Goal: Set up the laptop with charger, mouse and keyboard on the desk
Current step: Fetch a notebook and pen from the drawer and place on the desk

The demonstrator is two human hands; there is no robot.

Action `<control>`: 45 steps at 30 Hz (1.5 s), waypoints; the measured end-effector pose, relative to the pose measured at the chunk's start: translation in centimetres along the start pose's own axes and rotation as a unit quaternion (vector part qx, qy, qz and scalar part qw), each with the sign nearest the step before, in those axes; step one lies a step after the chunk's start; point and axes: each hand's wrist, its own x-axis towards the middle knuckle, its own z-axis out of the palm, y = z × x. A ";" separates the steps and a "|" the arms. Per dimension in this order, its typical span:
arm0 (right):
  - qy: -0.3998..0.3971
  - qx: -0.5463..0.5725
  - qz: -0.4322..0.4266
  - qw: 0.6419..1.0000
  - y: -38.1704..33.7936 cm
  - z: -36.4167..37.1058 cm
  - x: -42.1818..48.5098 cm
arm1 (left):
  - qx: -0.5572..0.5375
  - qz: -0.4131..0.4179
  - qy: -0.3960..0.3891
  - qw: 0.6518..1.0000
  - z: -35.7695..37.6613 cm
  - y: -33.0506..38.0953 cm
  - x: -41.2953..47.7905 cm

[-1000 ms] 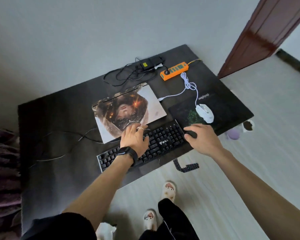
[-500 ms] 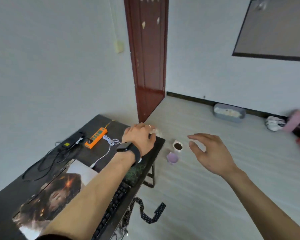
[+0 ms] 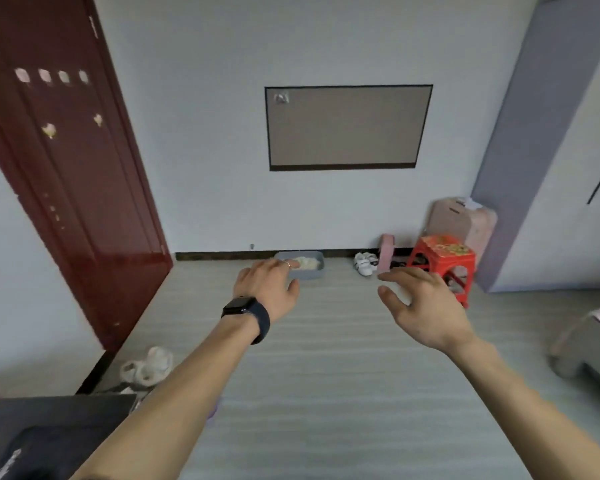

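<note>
Room: we face floor (image 3: 326,375); counter (image 3: 84,408) corner barely shows.
Grips: left grip (image 3: 269,284), right grip (image 3: 426,306) loose, empty.
Progress: we cannot tell; laptop unseen.

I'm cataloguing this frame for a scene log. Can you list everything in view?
door: 1, dark red, left
board: 1, grey-brown with a dark frame, on the far wall
tray: 1, grey, on the floor by the far wall
shoes: 1 pair, white, on the floor by the far wall
stool: 1, red, right, near the wall
suitcase: 1, pink, behind the stool
slippers: 1 pair, white, on the floor by the door
desk: 1, black, bottom-left corner
watch: 1, black, on the left wrist
left hand: 1, fingers relaxed, holds nothing
right hand: 1, fingers spread, holds nothing
</note>
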 end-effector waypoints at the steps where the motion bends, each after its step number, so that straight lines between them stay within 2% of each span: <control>1: 0.006 -0.003 0.011 1.000 2.4 -0.9 0.8 | -0.005 0.009 0.000 1.000 0.8 1.9 1.9; 16: 0.059 -0.098 0.183 0.976 28.4 -8.9 8.3 | -0.013 0.182 -0.002 0.983 12.8 24.7 26.0; 23: 0.091 -0.126 0.291 0.944 40.7 -9.9 15.9 | -0.075 0.281 -0.028 0.956 20.4 35.9 41.5; 28: 0.106 -0.144 0.342 0.923 48.3 -11.1 22.5 | -0.095 0.345 -0.018 0.933 22.8 42.8 52.5; 37: 0.102 -0.131 0.420 0.892 61.8 -11.5 30.3 | -0.113 0.387 -0.061 0.913 31.0 54.0 68.0; 45: 0.123 -0.121 0.428 0.887 80.0 -16.0 38.5 | -0.107 0.378 -0.079 0.916 37.5 69.0 79.9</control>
